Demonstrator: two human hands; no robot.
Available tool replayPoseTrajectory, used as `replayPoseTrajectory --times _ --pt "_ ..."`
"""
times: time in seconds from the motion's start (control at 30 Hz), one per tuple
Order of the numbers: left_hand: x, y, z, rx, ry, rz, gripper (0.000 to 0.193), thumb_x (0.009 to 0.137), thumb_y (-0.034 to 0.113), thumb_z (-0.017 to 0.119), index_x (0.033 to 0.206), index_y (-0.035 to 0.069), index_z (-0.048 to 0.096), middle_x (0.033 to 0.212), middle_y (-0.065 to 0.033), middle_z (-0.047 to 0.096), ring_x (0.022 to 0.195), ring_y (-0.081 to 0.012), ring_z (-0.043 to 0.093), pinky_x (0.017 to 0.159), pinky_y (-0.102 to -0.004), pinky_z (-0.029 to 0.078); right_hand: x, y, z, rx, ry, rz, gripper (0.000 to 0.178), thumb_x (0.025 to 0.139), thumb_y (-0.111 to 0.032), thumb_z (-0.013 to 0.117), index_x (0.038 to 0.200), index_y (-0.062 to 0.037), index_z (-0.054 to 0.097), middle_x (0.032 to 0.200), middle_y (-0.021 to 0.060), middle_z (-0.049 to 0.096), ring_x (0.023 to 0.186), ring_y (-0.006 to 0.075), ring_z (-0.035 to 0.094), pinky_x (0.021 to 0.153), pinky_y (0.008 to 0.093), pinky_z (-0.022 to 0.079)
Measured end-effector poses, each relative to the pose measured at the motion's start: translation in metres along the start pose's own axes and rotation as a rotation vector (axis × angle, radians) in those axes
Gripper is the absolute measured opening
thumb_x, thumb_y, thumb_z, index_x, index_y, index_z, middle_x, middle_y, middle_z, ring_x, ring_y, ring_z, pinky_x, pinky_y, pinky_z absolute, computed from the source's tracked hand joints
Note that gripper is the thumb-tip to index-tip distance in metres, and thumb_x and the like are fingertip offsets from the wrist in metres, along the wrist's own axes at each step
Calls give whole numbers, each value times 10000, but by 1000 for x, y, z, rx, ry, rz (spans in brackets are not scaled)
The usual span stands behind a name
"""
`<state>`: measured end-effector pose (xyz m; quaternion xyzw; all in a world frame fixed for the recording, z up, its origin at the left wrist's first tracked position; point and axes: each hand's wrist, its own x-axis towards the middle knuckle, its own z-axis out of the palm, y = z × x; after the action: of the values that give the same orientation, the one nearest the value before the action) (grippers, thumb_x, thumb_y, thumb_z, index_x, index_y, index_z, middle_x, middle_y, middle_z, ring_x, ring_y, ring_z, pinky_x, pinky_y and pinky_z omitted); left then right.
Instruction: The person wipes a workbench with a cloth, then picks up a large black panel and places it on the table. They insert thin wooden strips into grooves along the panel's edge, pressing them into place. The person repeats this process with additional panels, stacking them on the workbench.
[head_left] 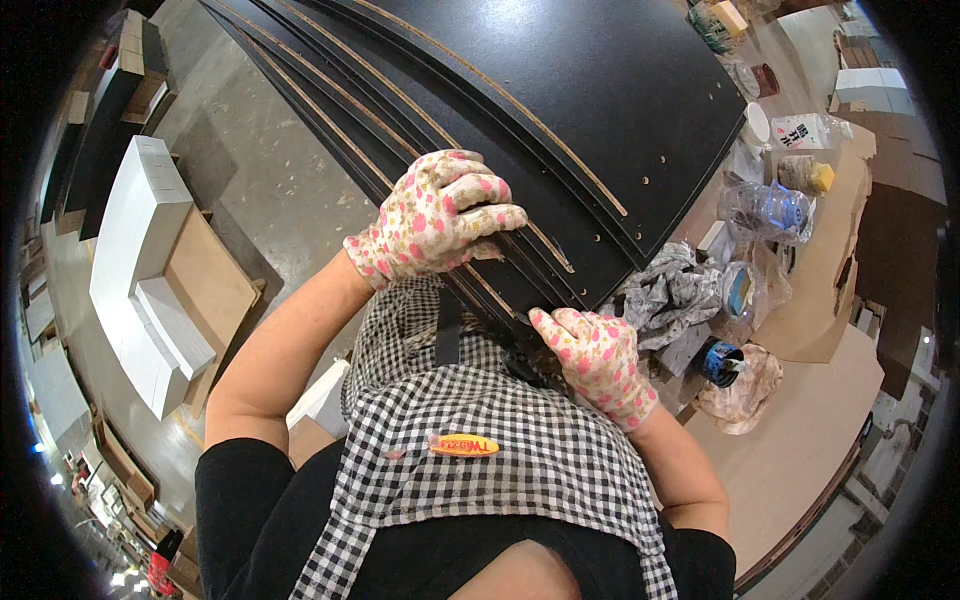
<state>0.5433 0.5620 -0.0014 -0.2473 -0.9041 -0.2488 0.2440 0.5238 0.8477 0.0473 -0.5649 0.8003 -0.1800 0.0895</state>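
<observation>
A stack of black panels (600, 110) with holes near their ends and raw brown strips along their long edges lies in front of me. My left hand (440, 215), in a floral-print glove, is closed over the long edges of the panels at the near left; its fingers curl onto the top and the thumb is partly hidden. My right hand (597, 362), gloved alike, is closed at the near corner of the stack, its fingertips against the panel ends. How many panels each hand grips, I cannot tell.
At right, a crumpled stained rag (675, 295), a clear plastic jug (765, 210), an open blue-rimmed can (722, 362) and a torn cardboard sheet (830, 270) lie on a brown board (800, 430). White-topped stacked panels (140, 270) stand at left on the grey floor (235, 130).
</observation>
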Motion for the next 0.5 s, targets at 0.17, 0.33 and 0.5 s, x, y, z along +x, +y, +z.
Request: replayPoseTrajectory --times 0.17,0.33,0.5 --pt "-1 1 -2 2 -23 -19 512 653 344 828 1135 218 711 1121 9 611 1102 -242 586 1003 -451 472 0 -5 8 -33 96 38 513 706 1 638 1211 -84 668 953 67 677 718 211 665 582 326 521" --pt "-2 1 -1 -9 -24 -21 509 667 343 827 1146 221 706 1126 7 607 1119 -245 577 1006 -456 468 0 -8 9 -37 41 70 528 692 12 646 1210 -89 670 959 65 676 716 207 662 583 326 520" --pt "-2 -1 1 0 -20 -7 539 671 349 827 1179 231 687 1131 5 597 1109 -248 572 1011 -467 462 3 -8 7 -40 58 56 518 699 5 644 1208 -88 671 954 58 667 705 203 653 578 329 515"
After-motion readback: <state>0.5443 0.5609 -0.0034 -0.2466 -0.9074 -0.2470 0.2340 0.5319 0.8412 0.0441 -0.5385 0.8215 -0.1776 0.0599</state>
